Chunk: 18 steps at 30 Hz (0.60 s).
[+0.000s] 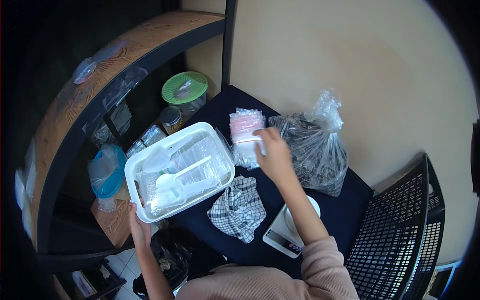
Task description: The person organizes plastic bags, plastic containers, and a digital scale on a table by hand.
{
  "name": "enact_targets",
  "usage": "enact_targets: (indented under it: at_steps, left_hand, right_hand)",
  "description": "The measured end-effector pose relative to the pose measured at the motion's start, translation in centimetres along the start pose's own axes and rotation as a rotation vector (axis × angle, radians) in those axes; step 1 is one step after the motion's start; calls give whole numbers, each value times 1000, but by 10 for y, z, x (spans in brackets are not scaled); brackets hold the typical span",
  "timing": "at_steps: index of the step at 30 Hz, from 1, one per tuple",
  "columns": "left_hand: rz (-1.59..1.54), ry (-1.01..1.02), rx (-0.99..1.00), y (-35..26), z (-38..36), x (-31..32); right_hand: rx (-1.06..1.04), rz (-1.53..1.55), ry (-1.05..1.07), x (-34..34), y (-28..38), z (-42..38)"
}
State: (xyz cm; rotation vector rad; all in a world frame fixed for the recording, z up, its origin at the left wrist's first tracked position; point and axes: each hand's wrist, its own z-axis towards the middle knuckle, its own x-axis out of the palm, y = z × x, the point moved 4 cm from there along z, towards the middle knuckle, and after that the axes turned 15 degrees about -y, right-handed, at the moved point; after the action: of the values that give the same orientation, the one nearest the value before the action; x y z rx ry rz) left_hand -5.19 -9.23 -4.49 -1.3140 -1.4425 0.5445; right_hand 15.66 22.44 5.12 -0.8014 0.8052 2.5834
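Observation:
My left hand [139,231] is closed on the near left corner of a white plastic tray [131,187], which is tilted at the table's left side. Inside the tray lie a white spoon [192,168], clear scoops [156,159] and clear plastic packets. My right hand [274,154] has its fingers curled at the right edge of a bundle of clear plastic bags [245,131] with a band around it; part of its grip is hidden. A black-and-white checked cloth [239,210] lies crumpled between tray and right forearm. Under that forearm sits a white kitchen scale [281,235], partly covered.
A knotted clear bag of dark contents [320,155] stands right of my right hand. A black plastic basket [395,230] is at the right edge. A green-lidded tub [185,87], a jar [171,118] and a curved wooden shelf [125,45] are on the left.

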Motion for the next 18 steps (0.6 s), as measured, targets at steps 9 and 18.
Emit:
enact_targets:
  at_steps: [9, 18]
  left_hand:
    - [177, -246, 420, -10, -11, -27]
    - [300, -213, 1108, -38, -97, 3]
  right_hand:
    - [551, -258, 324, 79, -49, -16]
    - [609, -36, 135, 71, -55, -38]
